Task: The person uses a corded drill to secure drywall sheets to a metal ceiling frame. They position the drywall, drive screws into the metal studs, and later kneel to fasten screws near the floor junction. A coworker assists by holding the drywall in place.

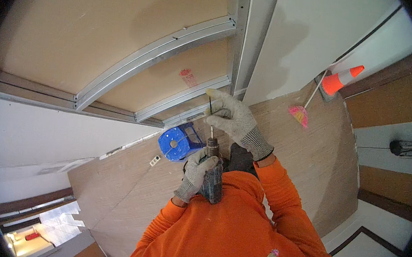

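Observation:
My left hand (193, 175), in a grey knitted glove, is wrapped around a dark cordless drill (213, 180) held close to my chest. A metal driver bit (212, 131) points up and away from its chuck (212, 146). Just beyond the bit, my gloved right hand (238, 122) pinches a thin dark screw (210, 102) between thumb and fingers. The screw stands roughly in line with the bit; whether they touch is hidden by the fingers. Beyond my hands rises a metal stud frame (161, 49) with tan board (122, 23) behind it.
A blue plastic stool (177, 143) stands on the wood floor below the frame, beside a white power socket (155, 160). To the right are a pink-and-yellow broom (298, 115) and an orange traffic cone (335, 83). A white panel (307, 34) adjoins the frame.

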`<state>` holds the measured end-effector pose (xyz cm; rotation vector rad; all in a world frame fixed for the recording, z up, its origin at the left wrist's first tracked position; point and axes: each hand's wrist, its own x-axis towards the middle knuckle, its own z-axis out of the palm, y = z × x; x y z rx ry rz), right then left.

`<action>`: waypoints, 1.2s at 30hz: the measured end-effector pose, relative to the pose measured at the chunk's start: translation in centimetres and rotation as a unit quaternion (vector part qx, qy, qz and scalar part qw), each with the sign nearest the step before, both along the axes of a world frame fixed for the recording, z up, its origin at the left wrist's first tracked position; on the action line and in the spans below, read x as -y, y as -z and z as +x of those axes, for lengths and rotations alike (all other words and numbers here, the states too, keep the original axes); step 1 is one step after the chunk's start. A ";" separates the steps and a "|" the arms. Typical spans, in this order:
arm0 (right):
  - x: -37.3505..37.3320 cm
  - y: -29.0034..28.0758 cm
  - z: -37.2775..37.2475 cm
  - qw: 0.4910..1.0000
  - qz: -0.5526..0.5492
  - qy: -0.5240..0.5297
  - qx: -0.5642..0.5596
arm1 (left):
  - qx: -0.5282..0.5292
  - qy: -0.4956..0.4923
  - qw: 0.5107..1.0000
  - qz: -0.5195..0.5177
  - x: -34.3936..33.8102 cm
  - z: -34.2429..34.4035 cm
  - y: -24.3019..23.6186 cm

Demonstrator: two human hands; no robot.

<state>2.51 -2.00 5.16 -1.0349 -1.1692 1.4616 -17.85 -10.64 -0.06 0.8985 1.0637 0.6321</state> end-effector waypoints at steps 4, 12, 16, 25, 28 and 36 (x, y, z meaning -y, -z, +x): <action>1.2 -0.1 0.0 0.999 -0.041 -0.004 0.018 | 0.020 0.002 1.000 0.006 -0.6 0.1 -0.5; 2.1 -1.7 2.1 0.999 -0.024 0.037 -0.023 | 0.074 0.054 0.995 0.039 -2.8 1.8 -2.0; 3.2 -3.6 4.2 0.997 0.018 0.072 0.013 | 0.099 0.091 0.987 0.093 -5.1 3.1 -5.3; 8.8 -3.0 3.6 0.983 0.047 0.175 -0.032 | 0.281 0.030 0.942 0.182 -10.3 8.4 -16.7; 8.3 -2.9 3.4 0.940 0.162 0.270 -0.135 | 0.341 0.064 0.916 0.199 -12.3 10.6 -20.2; 3.8 5.0 12.9 0.897 0.229 0.373 0.057 | 0.505 0.102 0.838 0.177 -13.8 17.6 -28.5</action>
